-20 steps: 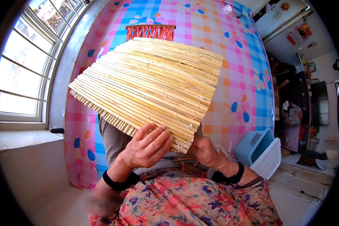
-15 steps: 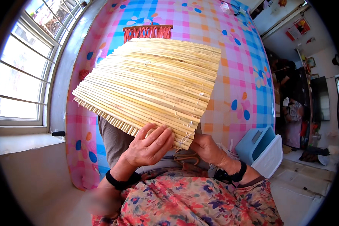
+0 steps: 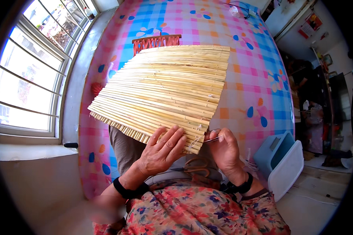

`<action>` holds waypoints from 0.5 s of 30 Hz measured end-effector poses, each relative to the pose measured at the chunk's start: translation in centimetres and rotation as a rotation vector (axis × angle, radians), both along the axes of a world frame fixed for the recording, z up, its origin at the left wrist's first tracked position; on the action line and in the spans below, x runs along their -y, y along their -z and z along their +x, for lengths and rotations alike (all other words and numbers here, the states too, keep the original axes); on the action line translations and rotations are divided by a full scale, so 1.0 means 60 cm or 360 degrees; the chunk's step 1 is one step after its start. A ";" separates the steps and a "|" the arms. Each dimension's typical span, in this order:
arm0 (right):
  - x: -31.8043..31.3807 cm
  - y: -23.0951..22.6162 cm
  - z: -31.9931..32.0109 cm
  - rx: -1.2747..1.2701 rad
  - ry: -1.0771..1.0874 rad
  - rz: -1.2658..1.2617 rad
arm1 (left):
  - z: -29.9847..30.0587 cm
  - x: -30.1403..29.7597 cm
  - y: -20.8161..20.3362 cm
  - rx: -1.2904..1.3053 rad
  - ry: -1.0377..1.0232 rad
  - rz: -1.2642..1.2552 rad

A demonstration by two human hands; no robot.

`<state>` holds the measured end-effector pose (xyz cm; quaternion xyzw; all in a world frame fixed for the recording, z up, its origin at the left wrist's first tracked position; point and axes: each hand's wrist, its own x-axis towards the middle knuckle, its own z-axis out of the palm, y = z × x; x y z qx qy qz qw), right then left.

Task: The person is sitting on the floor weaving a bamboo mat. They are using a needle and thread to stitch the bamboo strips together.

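Left hand (image 3: 161,150) holds one slatted mat (image 3: 164,90); right hand (image 3: 226,150), one thin rod (image 3: 213,139).

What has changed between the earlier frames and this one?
The right hand has moved rightward from behind the near right corner of the slatted mat, and a thin needle-like tool now shows in its grip; whether it was held earlier is hidden. The left hand stays on the mat's near edge.

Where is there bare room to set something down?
The checked cloth has a broad free patch between the right edge of the stick mat and the cloth's own right edge, beyond the blue box. Around the mat's near corner it's crowded: left hand, right hand, brown-handled scissors.
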<state>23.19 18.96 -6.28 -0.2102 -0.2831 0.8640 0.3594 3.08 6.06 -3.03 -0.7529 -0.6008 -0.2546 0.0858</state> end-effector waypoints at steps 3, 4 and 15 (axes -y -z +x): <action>0.000 -0.025 -0.014 -0.0114 0.0103 -0.0057 | 0.001 -0.009 -0.015 -0.0049 -0.0032 -0.0014; -0.001 -0.036 -0.020 -0.0200 0.0095 -0.0050 | 0.003 -0.015 -0.023 -0.0115 -0.0011 -0.0012; -0.009 -0.057 -0.037 -0.0362 -0.0022 -0.0345 | 0.013 -0.053 -0.012 -0.0161 0.0002 0.0033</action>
